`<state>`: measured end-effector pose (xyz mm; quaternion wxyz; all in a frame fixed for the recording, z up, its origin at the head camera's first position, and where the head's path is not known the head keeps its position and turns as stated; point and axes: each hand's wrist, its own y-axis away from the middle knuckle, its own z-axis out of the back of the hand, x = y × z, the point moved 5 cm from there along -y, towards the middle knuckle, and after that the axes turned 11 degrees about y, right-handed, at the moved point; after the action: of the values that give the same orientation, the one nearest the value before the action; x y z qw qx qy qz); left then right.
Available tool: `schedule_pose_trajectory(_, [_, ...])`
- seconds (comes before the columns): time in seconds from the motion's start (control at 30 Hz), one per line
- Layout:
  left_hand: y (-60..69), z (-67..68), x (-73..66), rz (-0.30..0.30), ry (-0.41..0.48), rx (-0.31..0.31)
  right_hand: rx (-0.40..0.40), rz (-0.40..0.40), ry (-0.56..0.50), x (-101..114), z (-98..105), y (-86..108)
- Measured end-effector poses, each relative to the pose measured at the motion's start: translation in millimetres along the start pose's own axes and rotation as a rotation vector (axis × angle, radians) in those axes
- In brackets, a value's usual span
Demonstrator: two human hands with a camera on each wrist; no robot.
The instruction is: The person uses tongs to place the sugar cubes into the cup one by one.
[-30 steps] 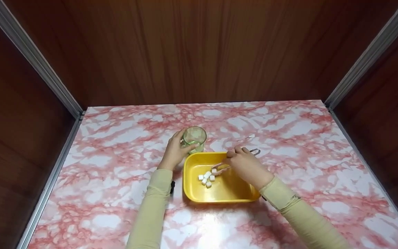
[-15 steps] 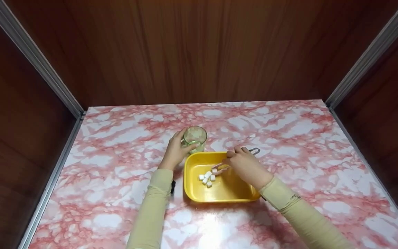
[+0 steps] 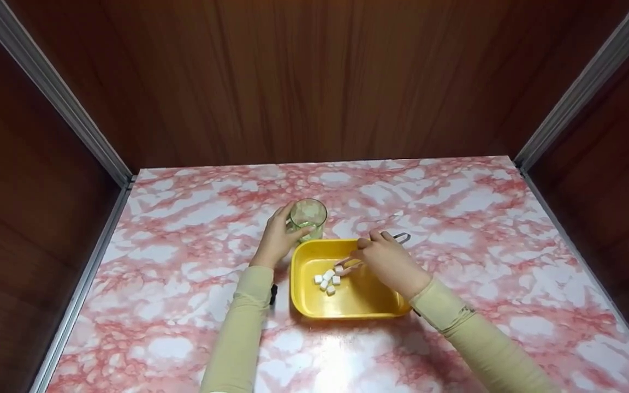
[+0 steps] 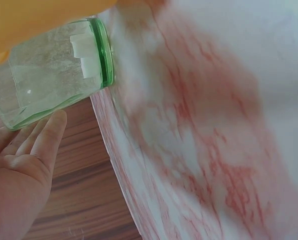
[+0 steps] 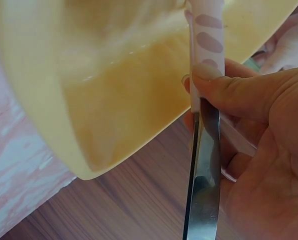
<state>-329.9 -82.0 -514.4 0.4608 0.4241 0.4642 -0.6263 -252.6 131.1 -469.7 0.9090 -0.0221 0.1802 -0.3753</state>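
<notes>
My left hand (image 3: 277,238) holds a green-tinted drinking glass (image 3: 308,212), thumb and fingers around its side; it stands upright behind the yellow basin (image 3: 358,316). White cubes (image 4: 85,47) lie at its bottom in the left wrist view. Above the basin, my right hand (image 3: 395,266) pinches metal tongs (image 5: 207,167) with pink spotted tips between thumb and fingers. The tips reach down to one white cube (image 3: 339,268) at the edge of a small group. Whether they squeeze it I cannot tell. Several other cubes (image 3: 328,275) lie on the basin's left floor.
The table (image 3: 183,305) has a red and white marbled top. Dark wood panels (image 3: 314,82) stand behind it and on both sides, with metal strips at the corners. The basin's raised wall (image 3: 295,284) lies between the cubes and the glass.
Almost nothing differs. Both hands, the glass, the tongs and the cubes keep their places, with only a slight shift of the whole view.
</notes>
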Motion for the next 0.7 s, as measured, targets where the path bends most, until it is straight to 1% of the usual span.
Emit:
schedule_pose_trajectory(0.17, [-0.3,0.1,0.0,0.002,0.006,0.005,0.002,-0.005,-0.013,-0.2,0.4,-0.3])
schedule_pose_trajectory(0.33, [-1.3,0.3,1.1,0.02,-0.003,0.001,-0.021,0.005,-0.006,-0.2,1.2,0.8])
schedule_pose_trajectory(0.5, [-0.6,-0.1,0.3,0.019,-0.017,0.0,-0.025,0.012,-0.01,-0.9,-0.5,2.8])
schedule_pose_trajectory(0.7, [0.0,0.1,-0.8,0.012,0.009,0.007,-0.025,0.009,-0.006,-3.1,1.9,4.6])
